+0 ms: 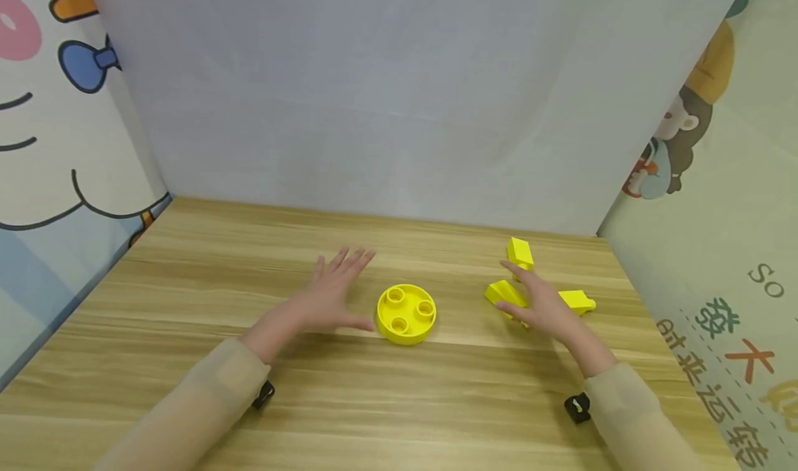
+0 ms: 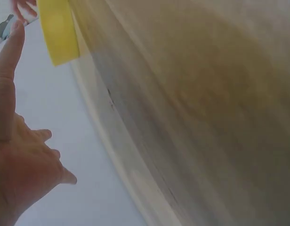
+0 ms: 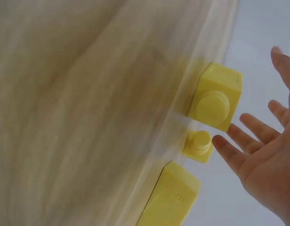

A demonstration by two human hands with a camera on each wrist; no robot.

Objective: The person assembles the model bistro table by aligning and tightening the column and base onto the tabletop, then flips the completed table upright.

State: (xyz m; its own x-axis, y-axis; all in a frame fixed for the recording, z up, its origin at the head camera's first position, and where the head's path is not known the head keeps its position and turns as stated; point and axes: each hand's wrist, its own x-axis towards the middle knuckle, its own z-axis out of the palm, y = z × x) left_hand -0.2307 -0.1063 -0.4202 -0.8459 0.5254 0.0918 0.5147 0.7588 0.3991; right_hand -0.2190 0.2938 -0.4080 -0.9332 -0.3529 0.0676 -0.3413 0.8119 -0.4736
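Note:
A round yellow base [image 1: 408,312] with a raised rim and three round sockets lies flat on the wooden table. To its left, my left hand [image 1: 327,301] spreads its fingers and holds nothing; the thumb points toward the rim. In the left wrist view the base's side [image 2: 59,33] shows beyond the thumb. Over three yellow blocks at the right hovers my right hand [image 1: 542,306], fingers extended and nothing in its grasp. One block [image 1: 519,251] is behind it, another [image 1: 503,294] partly under the fingers, a third [image 1: 576,300] at its right. Round knobs show on two block ends [image 3: 213,107] in the right wrist view.
A pale cloth wall [image 1: 374,111] rises at the table's back edge. Printed panels flank the left [image 1: 62,145] and right [image 1: 704,249] sides. Bare wood of the table [image 1: 405,402] shows in front of the base. Black wrist devices [image 1: 578,407] sit under both sleeves.

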